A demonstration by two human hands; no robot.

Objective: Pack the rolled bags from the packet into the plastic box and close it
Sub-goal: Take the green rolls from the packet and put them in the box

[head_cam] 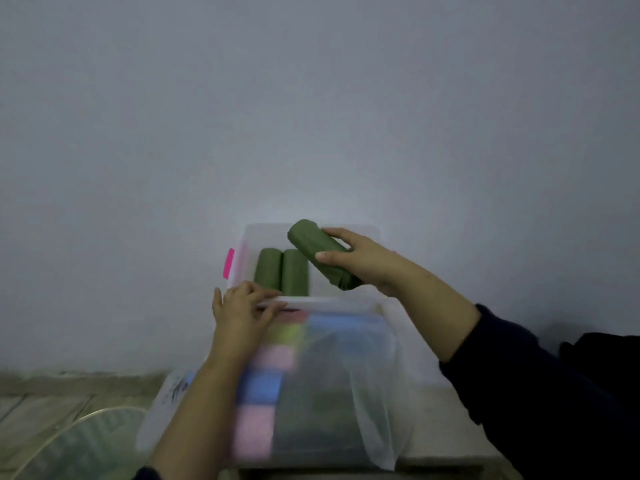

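Note:
A clear plastic box (313,228) with a pink latch (228,264) on its left side stands open against the wall. Two green rolled bags (281,271) lie side by side inside it. My right hand (360,259) grips a third green roll (317,247), tilted, above the box's right part. My left hand (239,311) holds the box's near rim at the left corner. In front of the box lies the translucent packet (367,393), with pink, blue and yellow-green rolls (266,375) and dark green ones showing through it.
A pale wall rises right behind the box. A round fan guard (69,441) sits at the lower left on a tiled floor. A dark cloth shape (602,351) lies at the right beside my sleeve.

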